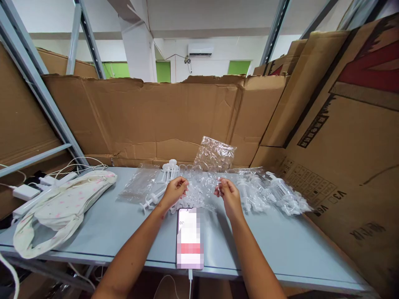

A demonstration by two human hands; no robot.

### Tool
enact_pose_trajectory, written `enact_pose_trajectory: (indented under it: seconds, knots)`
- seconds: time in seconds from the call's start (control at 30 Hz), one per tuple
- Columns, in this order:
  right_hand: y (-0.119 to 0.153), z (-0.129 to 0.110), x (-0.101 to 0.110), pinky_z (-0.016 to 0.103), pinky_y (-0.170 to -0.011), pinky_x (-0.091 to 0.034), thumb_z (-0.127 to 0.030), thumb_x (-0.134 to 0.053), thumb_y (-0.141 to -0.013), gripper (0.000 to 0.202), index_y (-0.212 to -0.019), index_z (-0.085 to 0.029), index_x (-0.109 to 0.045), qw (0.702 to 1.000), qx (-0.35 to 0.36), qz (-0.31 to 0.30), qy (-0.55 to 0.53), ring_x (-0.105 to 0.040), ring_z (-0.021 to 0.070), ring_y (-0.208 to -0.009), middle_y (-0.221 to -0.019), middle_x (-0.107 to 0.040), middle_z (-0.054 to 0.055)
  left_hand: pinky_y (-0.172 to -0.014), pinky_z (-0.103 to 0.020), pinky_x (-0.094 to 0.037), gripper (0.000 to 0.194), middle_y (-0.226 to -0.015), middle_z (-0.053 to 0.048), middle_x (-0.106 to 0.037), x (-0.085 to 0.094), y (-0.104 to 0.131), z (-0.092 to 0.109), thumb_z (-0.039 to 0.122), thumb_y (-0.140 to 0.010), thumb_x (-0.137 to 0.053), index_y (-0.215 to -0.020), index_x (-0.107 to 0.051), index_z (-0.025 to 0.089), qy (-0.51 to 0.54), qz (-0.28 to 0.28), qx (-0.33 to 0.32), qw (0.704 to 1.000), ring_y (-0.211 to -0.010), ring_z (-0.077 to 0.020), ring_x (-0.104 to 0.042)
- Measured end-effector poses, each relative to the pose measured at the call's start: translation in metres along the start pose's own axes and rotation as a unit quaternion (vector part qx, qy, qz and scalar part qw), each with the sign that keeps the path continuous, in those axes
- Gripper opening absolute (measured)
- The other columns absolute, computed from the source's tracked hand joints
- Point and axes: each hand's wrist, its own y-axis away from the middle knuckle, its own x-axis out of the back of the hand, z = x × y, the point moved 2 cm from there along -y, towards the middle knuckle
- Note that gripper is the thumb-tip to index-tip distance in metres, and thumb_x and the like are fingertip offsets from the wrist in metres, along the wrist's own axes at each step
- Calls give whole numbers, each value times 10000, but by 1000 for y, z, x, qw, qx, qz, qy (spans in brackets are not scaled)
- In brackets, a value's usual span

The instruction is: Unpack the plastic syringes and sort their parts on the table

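In the head view, your grey table (274, 249) carries a spread of clear and white plastic parts (187, 199) across its middle, between and beyond your hands. Your left hand (175, 192) and right hand (230, 198) are apart, fingers curled in close to the parts; you can't tell from here whether either is clamped on anything. A clear bag (215, 153) rises behind them, a flat bag (139, 185) lies left, and filled bags (280, 193) lie right. Your phone (188, 232) sits at the front edge, cable (190, 280) plugged in. Left of you are a pale cloth bag (62, 203) and white chargers (26, 192). Cardboard (174, 108) walls the back, a printed box (349, 141) the right, and metal posts (40, 83) the left. Beyond, you face a white pillar (139, 52), green panels (163, 71) and an air conditioner (200, 50) on the wall.
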Motion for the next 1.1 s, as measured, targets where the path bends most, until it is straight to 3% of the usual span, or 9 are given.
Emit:
enact_pose_trajectory:
  seconds: [0.17, 0.33, 0.47, 0.6, 0.73, 0.83, 0.93, 1.03, 1.1]
  knots:
    - [3, 8, -10, 272, -482, -369, -530, -656, -665, 373, -797, -182, -621, 992, -34, -108, 53, -509, 140, -518, -630, -590, 12, -373, -188, -351, 272, -572, 33, -545, 3, -4, 0, 430, -710, -604, -732, -525, 171, 32, 61, -25, 997, -425, -85, -512]
    - [1, 12, -10, 268, -481, -378, -504, -672, -656, 334, -727, -180, -628, 995, -22, -83, 54, -493, 139, -539, -598, -579, 9, -373, -187, -367, 269, -592, 30, -537, 4, -5, 0, 420, -712, -599, -737, -520, 163, 33, 70, -30, 997, -430, -83, -516]
    - [-1, 9, -5, 271, -495, -397, -500, -667, -665, 335, -762, -183, -616, 998, -30, -48, 24, -491, 129, -530, -606, -556, -4, -432, -208, -426, 280, -784, -2, -604, 4, -4, 0, 376, -733, -578, -929, -488, 197, 67, 25, -23, 997, -507, -101, -584]
    - [-1, 8, -3, 263, -480, -392, -502, -641, -696, 325, -789, -196, -581, 999, -31, -27, -10, -487, 115, -497, -614, -549, -14, -623, -235, -485, 273, -1132, -68, -564, 7, 0, 3, 241, -705, -618, -965, -541, 211, 56, -73, -49, 995, -809, -142, -643]
    - [1, 7, -7, 261, -482, -426, -508, -642, -696, 335, -818, -202, -581, 998, -28, -59, -12, -531, 127, -522, -659, -581, -3, -739, -252, -481, 267, -1170, -95, -573, 5, 4, 4, 251, -698, -666, -951, -619, 180, 12, -158, -38, 987, -972, -186, -597]
    - [3, 5, -9, 292, -565, -498, -527, -613, -721, 433, -1044, -241, -569, 996, -41, -76, -35, -603, 153, -637, -842, -638, 29, -756, -279, -490, 272, -1062, -97, -635, 2, 2, 3, 349, -725, -649, -905, -648, 145, 17, -111, -33, 993, -903, -178, -611]
    - [7, 4, -12, 374, -709, -537, -575, -513, -779, 629, -1337, -351, -327, 987, -67, -108, -98, -645, 178, -775, -1097, -620, 61, -738, -292, -499, 314, -973, -96, -671, 0, -1, 0, 391, -716, -653, -888, -668, 128, 31, -47, -26, 998, -829, -173, -630]
    - [10, 5, -15, 424, -799, -528, -518, -584, -761, 808, -1406, -414, -107, 982, -64, -139, -113, -650, 183, -848, -1241, -550, 67, -721, -290, -501, 312, -907, -88, -687, -1, -3, -3, 380, -694, -675, -878, -684, 129, 37, -16, -20, 999, -769, -167, -642]
    - [10, 7, -17, 431, -826, -521, -426, -677, -713, 910, -1410, -412, -92, 985, -55, -138, -90, -648, 182, -868, -1278, -524, 71, -710, -287, -502, 299, -883, -85, -693, -2, -3, -4, 371, -687, -680, -860, -692, 128, 43, -10, -16, 999, -751, -164, -645]
